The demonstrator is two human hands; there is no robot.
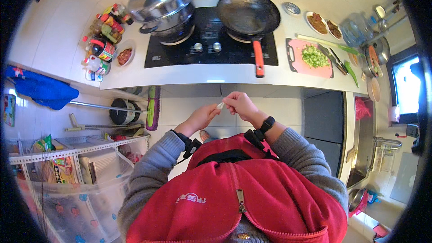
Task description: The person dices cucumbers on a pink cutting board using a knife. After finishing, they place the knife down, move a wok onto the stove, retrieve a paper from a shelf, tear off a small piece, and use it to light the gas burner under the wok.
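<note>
Just in front of the counter's edge, my left hand (201, 117) grips a small whitish piece (220, 105), perhaps a garlic clove, between thumb and fingers. The fingertips of my right hand (241, 104) pinch its other side. Beyond them, a black wok (249, 13) with a red handle sits on the right burner of the black cooktop (209, 54). Chopped green vegetable (315, 56) lies on a pink cutting board (298, 45) to the right, with knives (332, 59) across the board's right edge.
A lidded steel steamer pot (163, 6) stands on the left burner. Bottles (101, 48) and a bowl of raw meat (124, 56) are left of the cooktop. Two dishes of food (317, 23) sit at the back right. Metal shelving (81, 150) is at left; a sink (362, 141) is at right.
</note>
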